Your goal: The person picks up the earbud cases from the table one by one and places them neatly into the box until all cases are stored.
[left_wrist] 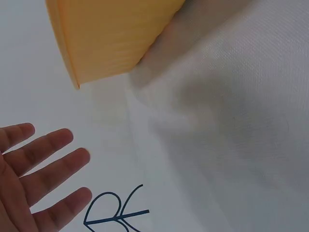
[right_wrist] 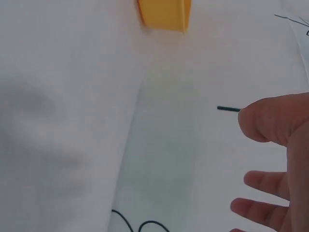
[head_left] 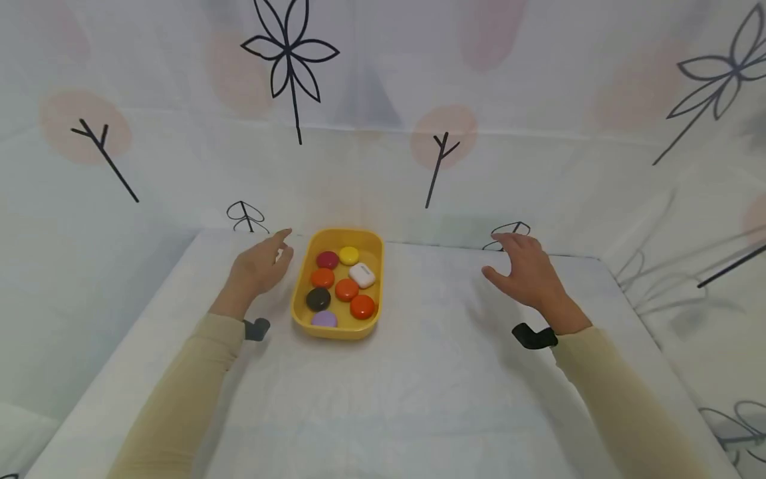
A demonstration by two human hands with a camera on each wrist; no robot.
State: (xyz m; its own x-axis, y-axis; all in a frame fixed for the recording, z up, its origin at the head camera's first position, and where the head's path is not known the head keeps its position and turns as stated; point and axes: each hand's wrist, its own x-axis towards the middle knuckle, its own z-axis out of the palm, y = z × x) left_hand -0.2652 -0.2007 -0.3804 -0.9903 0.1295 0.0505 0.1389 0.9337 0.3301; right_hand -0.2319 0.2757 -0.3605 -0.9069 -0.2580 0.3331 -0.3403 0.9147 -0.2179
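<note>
A yellow tray (head_left: 337,333) stands on the white table, left of the middle. Inside it lie several smooth round pieces: a dark red one (head_left: 327,259), a yellow one (head_left: 350,255), a black one (head_left: 318,299), a lilac one (head_left: 324,319) and some orange to red ones (head_left: 346,290). A white rounded block (head_left: 362,275) is among them. My left hand (head_left: 257,269) hovers just left of the tray, fingers extended and holding nothing. Well to the tray's right, my right hand (head_left: 526,273) is raised over the table, thumb and fingers spread apart, also holding nothing.
White cloth with printed flowers and twigs (head_left: 443,159) hangs behind the table (head_left: 419,399) and along its sides. Each wrist wears a dark band (head_left: 534,336). In the left wrist view, the tray's outer wall (left_wrist: 111,43) shows beyond the fingers.
</note>
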